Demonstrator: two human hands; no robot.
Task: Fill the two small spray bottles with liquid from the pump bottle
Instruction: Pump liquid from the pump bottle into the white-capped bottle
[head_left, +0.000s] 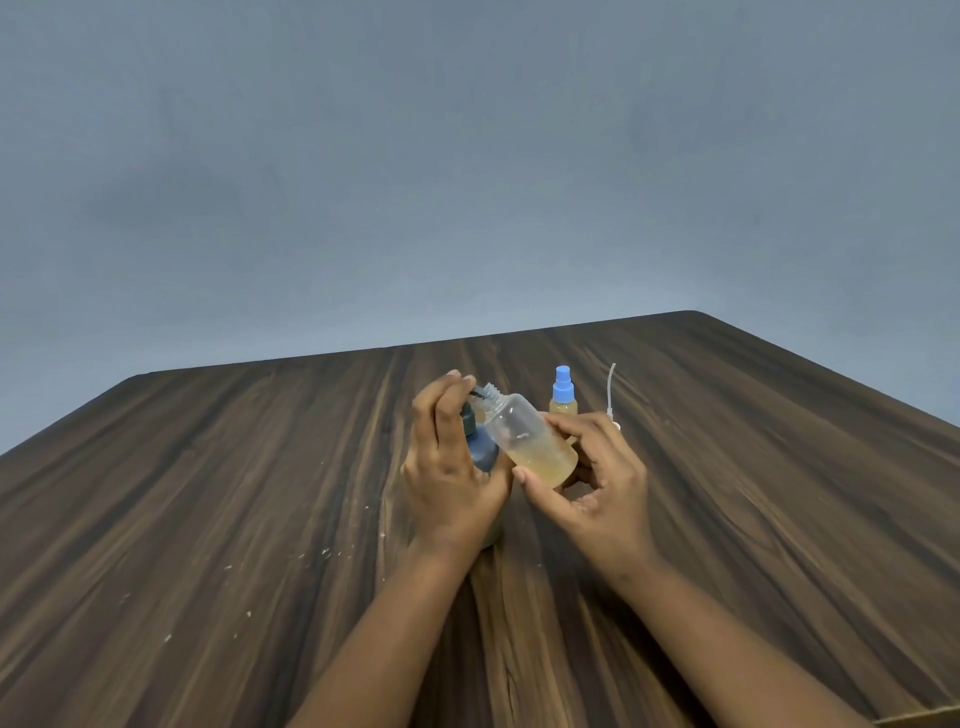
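Open spray bottle (530, 436): uncapped, held above the desk (208, 493) near its centre, tilted. Its long axis runs from the base at lower right up to the threaded neck at upper left. The mouth sits right at the pump spout (475, 393); contact cannot be judged. Amber liquid is pooled in the lower part and the rest is clear.

Right hand (597, 483): grips the open bottle round its base end.

Pump bottle (480, 449): dark, upright, immediately left of the open bottle. Left hand (447, 467): wrapped round it, fingers curled over the pump head.

Capped spray bottle (562, 395): blue top, stands just behind, apparently full.

Loose spray head (612, 389): white tube pointing up, behind the right hand.

Judgement: the second fill is partway done. The next pump stroke needs the mouth lined up under the spout.
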